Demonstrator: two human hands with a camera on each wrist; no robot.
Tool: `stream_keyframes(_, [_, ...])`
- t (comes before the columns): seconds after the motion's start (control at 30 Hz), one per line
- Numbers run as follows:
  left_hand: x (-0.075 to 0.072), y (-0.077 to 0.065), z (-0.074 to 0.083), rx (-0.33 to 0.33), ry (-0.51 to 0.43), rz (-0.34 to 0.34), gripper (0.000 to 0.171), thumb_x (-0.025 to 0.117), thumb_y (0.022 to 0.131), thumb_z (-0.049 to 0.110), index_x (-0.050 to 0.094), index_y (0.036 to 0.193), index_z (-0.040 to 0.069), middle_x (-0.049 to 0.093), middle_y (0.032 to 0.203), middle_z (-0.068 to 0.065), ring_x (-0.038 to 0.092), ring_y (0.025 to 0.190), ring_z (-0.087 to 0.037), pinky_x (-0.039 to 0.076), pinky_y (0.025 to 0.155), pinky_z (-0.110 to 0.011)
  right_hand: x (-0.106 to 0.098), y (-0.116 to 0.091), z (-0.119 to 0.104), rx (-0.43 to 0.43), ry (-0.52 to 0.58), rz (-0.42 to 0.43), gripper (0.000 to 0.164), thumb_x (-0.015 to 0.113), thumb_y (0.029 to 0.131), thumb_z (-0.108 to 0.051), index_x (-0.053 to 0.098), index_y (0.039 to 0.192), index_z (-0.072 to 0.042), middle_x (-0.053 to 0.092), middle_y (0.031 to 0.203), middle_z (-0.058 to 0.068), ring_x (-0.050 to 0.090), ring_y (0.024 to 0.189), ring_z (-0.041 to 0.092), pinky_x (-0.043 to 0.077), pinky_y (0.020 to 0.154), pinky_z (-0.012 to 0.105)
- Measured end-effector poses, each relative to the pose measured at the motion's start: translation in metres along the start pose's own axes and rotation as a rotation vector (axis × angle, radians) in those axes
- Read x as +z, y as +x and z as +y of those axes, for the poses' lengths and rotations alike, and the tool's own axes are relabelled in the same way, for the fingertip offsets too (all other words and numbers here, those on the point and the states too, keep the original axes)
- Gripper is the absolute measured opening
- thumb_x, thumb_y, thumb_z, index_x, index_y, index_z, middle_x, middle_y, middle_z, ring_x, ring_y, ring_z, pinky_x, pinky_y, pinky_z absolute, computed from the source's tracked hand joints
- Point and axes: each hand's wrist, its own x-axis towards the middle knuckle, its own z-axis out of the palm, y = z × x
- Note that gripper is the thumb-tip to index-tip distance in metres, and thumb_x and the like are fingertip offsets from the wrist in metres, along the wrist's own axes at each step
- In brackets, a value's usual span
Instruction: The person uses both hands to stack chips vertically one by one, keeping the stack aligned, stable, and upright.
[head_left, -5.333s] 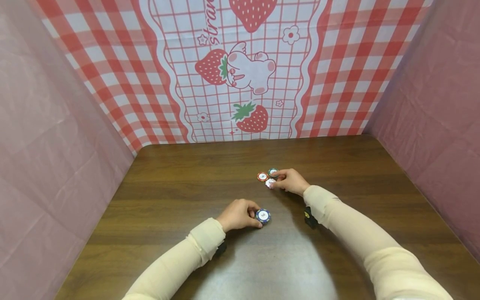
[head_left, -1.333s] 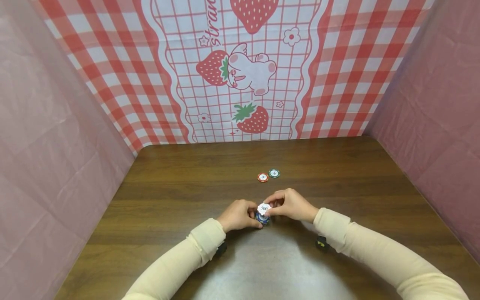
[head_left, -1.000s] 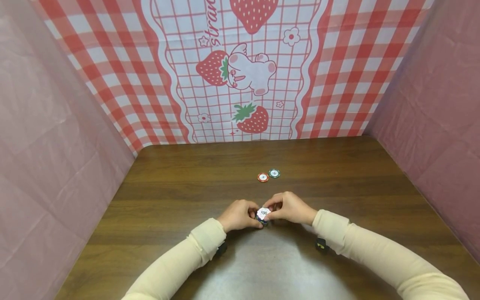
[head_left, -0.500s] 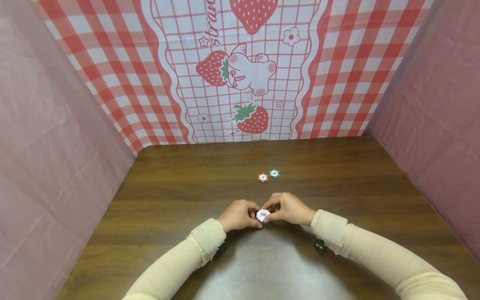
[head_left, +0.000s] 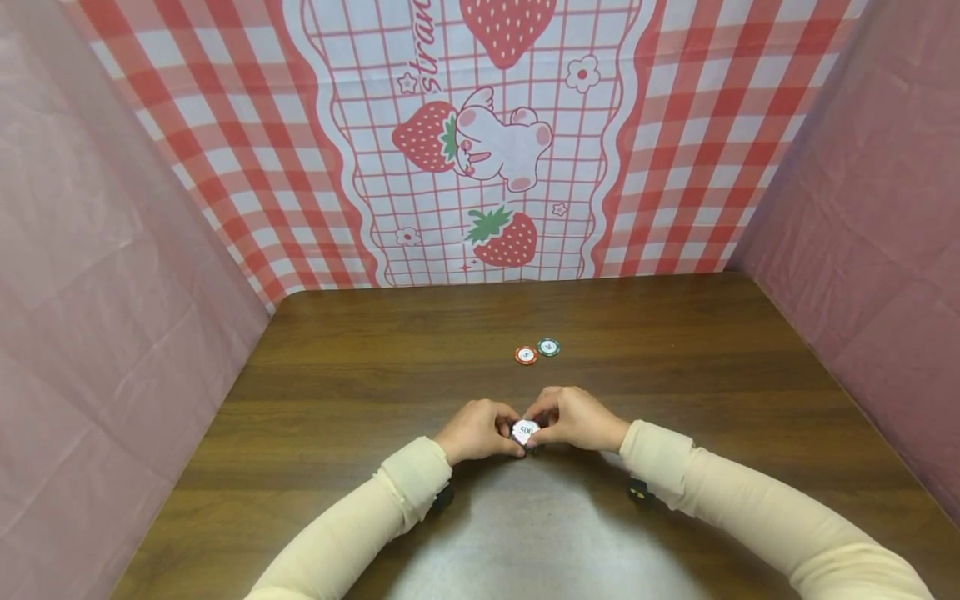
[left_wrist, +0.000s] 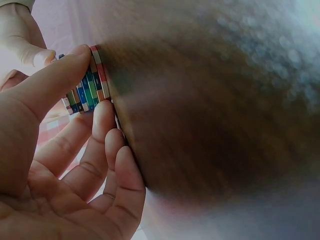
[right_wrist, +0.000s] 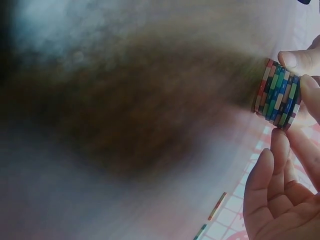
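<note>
A stack of poker chips [right_wrist: 278, 94] stands on the table, with red, green and blue edges seen from the side in both wrist views. Its top chip is a white poker chip [head_left: 525, 431] marked 500. From the left, my left hand [head_left: 477, 431] holds the stack between thumb and fingers; the left wrist view shows the thumb along the chip edges [left_wrist: 86, 89]. My right hand [head_left: 577, 419] pinches the white chip at the top of the stack from the right. In the head view the lower chips are mostly hidden by the white one and the fingers.
Beyond the hands, a red poker chip [head_left: 526, 355] and a green poker chip [head_left: 549, 347] lie flat side by side on the brown wooden table [head_left: 360, 350]. A checked strawberry cloth [head_left: 495, 142] hangs at the back, with pink cloths at both sides.
The right hand has brought the white chip from beside the red and green chips and lowered it onto the stack. My left hand has stayed at the stack.
</note>
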Motion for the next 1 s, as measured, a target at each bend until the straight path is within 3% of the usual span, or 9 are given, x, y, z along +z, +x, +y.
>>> stream_keyframes(0.73, [-0.0016, 0.0003, -0.0002, -0.001, -0.004, 0.005, 0.032, 0.088, 0.069, 0.021, 0.074, 0.096, 0.012, 0.056, 0.067, 0.010, 0.048, 0.061, -0.001, 0.038, 0.058, -0.017, 0.0015, 0.0024, 0.0005, -0.002, -0.037, 0.000, 0.024, 0.085, 0.073, -0.024, 0.076, 0.094, -0.015, 0.066, 0.083, -0.006, 0.056, 0.069, 0.007, 0.045, 0.061, 0.018])
stream_keyframes(1.0, [-0.0011, -0.0002, -0.0008, 0.000, 0.000, 0.001, 0.029, 0.088, 0.069, 0.021, 0.073, 0.092, 0.012, 0.056, 0.066, 0.010, 0.048, 0.060, 0.000, 0.038, 0.058, -0.017, -0.0071, 0.0064, 0.0017, 0.032, 0.044, 0.021, 0.028, 0.083, 0.078, -0.026, 0.075, 0.100, -0.010, 0.068, 0.089, 0.000, 0.057, 0.071, 0.005, 0.048, 0.064, 0.020])
